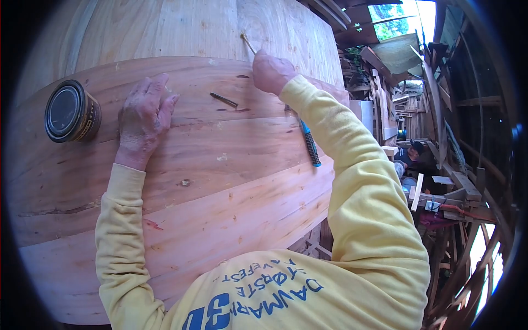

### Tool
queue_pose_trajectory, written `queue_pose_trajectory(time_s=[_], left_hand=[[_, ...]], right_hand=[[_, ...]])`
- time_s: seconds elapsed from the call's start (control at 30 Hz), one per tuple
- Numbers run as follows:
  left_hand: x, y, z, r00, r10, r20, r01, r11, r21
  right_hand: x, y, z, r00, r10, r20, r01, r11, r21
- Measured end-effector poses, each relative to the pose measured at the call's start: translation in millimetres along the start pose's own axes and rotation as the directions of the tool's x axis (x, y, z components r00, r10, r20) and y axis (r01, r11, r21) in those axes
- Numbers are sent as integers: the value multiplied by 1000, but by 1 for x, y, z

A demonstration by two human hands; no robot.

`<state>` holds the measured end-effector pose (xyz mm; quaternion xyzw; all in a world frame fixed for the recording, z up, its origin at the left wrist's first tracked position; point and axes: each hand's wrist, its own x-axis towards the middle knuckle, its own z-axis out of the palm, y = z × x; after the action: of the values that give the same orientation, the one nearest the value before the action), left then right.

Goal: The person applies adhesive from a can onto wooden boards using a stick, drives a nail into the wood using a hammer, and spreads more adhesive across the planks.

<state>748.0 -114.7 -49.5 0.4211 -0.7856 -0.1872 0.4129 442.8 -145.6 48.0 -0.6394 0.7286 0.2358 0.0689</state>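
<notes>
My left hand point(145, 113) lies on the brown wooden board point(181, 159), fingers stretched forward and thumb apart. A pale patch shows between thumb and forefinger; I cannot make out what it is. My right hand point(273, 71) is closed around a thin stick-like tool point(248, 44) with a yellowish tip, pointing away over the paler wood panel point(181, 27). Between my hands lies a dark nail-like piece point(224, 99). Below my right forearm rests a utility knife point(311, 144) with a blue and black handle. A round, lidded can point(71, 113) stands left of my left hand.
The brown board has knots, a long crack at left and a red mark point(153, 224). At right, beyond the panel's edge, are stacked timber point(379, 104), a crouching person point(410, 157) and a red-handled tool point(454, 209) among wood pieces.
</notes>
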Motion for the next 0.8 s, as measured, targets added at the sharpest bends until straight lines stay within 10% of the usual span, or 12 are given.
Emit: queue_pose_trajectory(time_s=[0.8], left_hand=[[1,2,-2,1000,-3,7,3,1000,-2]], right_hand=[[0,6,2,999,40,31,-40,999,-4]])
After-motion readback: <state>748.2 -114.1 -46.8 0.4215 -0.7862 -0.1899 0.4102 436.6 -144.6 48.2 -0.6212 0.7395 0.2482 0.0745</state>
